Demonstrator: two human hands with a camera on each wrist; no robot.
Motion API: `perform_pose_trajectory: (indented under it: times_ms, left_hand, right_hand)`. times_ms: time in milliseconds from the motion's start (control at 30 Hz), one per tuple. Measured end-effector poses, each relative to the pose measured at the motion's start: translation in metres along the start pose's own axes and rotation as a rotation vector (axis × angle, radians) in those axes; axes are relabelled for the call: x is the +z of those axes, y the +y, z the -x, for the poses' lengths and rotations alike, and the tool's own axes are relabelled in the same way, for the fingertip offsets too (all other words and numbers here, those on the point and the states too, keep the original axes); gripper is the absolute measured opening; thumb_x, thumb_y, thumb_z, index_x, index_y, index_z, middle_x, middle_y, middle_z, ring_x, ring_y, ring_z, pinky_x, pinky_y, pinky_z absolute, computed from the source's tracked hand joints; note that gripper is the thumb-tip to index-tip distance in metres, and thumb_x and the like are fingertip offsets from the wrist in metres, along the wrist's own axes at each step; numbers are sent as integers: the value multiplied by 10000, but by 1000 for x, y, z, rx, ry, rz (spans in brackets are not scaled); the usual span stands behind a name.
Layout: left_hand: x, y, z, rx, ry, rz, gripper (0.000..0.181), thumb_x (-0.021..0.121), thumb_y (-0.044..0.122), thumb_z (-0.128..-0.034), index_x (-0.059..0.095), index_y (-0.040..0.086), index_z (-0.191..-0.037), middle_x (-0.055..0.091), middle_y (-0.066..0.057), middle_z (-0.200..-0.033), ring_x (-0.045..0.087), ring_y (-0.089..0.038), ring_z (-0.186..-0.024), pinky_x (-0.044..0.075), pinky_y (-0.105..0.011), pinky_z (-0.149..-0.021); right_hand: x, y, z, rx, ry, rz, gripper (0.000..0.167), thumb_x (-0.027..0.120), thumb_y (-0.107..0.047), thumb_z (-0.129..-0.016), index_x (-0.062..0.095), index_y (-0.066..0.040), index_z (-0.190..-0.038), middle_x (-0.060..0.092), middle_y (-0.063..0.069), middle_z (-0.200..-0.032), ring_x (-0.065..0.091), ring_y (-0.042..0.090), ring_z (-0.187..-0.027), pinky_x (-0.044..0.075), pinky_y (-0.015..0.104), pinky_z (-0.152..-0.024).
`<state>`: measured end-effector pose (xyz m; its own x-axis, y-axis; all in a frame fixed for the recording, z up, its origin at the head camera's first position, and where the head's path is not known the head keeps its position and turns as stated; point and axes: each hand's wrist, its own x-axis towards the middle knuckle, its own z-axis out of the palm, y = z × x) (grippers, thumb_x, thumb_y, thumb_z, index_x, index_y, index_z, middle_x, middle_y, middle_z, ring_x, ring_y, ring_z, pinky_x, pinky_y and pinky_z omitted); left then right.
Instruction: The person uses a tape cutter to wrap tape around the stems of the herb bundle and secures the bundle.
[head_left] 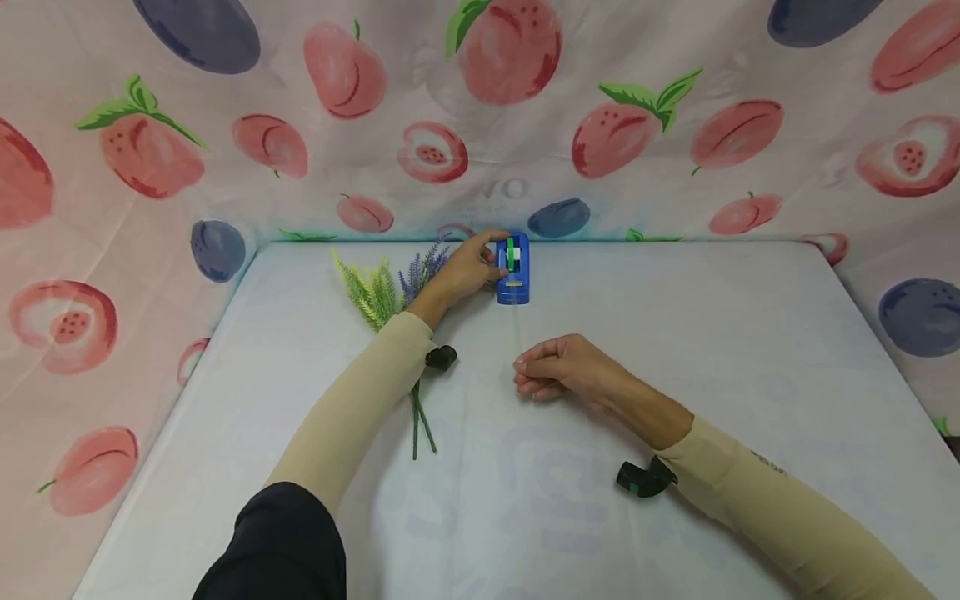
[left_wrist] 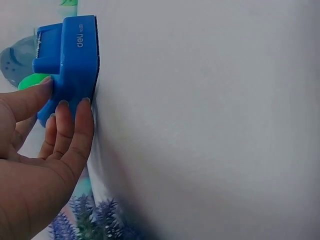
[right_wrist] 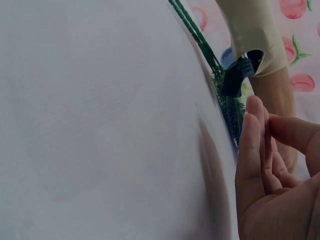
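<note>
Here, artificial flowers (head_left: 365, 292) lie on the surface (head_left: 712, 333), left of the left hand (head_left: 467, 271). This hand grips with thumb and fingers the blue tape dispenser (head_left: 513, 292), to its right. From there, a clear tape strip (head_left: 517, 327) reaches the right hand (head_left: 564, 367), whose fingertips pinch its end.

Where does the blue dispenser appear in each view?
Head: the dispenser is just above and right of centre, at the left hand.
Left wrist: upper left, touching that hand.
Right wrist: not in it.
Shared landmark: the flowers, partly visible in all three.
</note>
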<state>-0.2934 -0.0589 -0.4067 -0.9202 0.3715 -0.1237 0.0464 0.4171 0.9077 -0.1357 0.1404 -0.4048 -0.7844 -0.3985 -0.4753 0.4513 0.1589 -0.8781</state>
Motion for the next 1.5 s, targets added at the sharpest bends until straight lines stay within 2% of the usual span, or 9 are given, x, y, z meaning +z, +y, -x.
perform_pose_trajectory:
  times_ms: [133, 267, 467, 667, 767, 1000, 1333, 1500]
  left_hand:
    - [-9, 6, 6, 41, -12, -7, 561, 651, 78, -991, 468, 172, -1513, 514, -125, -1121, 608, -329, -976, 573, -463, -806]
    - [-25, 15, 19, 80, -35, -22, 550, 597, 50, -1008, 446, 137, -1530, 518, -137, -1109, 605, -416, -1070, 563, -531, -855]
    - [-50, 23, 49, 91, -63, -78, 502, 559, 88, -1029, 467, 180, -1514, 572, -155, -1128, 591, -437, -1092, 539, -564, -879]
    - [-64, 19, 77, 85, -75, -134, 472, 570, 101, -1023, 502, 178, -1483, 594, -160, -1105, 626, -404, -1006, 570, -496, -821]
    - [-69, 15, 91, 68, -85, -161, 483, 586, 117, -1021, 496, 168, -1493, 591, -123, -1077, 643, -360, -961, 587, -459, -795]
    - [-76, 6, 124, 33, -118, -193, 500, 591, 135, -1027, 465, 115, -1511, 611, -186, -1076, 664, -330, -904, 593, -447, -754]
    - [-78, -9, 165, -5, -161, -184, 475, 597, 119, -1025, 486, 88, -1485, 644, -219, -1000, 653, -387, -835, 550, -516, -719]
    - [-78, -14, 183, -64, -215, -224, 388, 594, 135, -1029, 561, 77, -1410, 645, -203, -942, 636, -364, -797, 551, -469, -699]
  right_hand:
    - [0, -2, 0, 6, -18, 27, 296, 641, -115, -1002, 661, 98, -1205, 762, 105, -941, 751, 165, -820, 607, 276, -729]
    - [-1, -3, -1, 0, -35, 59, 286, 636, -124, -1006, 671, 97, -1184, 758, 101, -923, 753, 169, -819, 607, 276, -730]
    - [-2, -3, -1, -1, -53, 80, 299, 659, -142, -994, 672, 97, -1173, 755, 96, -903, 749, 169, -807, 608, 279, -730]
    - [-3, -3, 0, -4, -57, 81, 301, 671, -140, -987, 672, 97, -1173, 752, 97, -898, 747, 173, -800, 608, 282, -733]
    - [-3, -4, 1, -3, -57, 84, 302, 677, -134, -982, 672, 98, -1174, 752, 100, -898, 747, 178, -802, 609, 287, -739]
    - [-3, -5, 2, -4, -59, 88, 313, 681, -137, -979, 670, 104, -1179, 753, 94, -886, 748, 179, -798, 611, 295, -744]
    - [-3, -6, 4, -9, -69, 91, 320, 646, -138, -1001, 661, 112, -1201, 747, 78, -870, 745, 168, -790, 609, 285, -737]
    - [-3, -6, 4, -12, -73, 90, 318, 633, -129, -1007, 658, 114, -1211, 747, 77, -872, 747, 165, -791, 608, 281, -734]
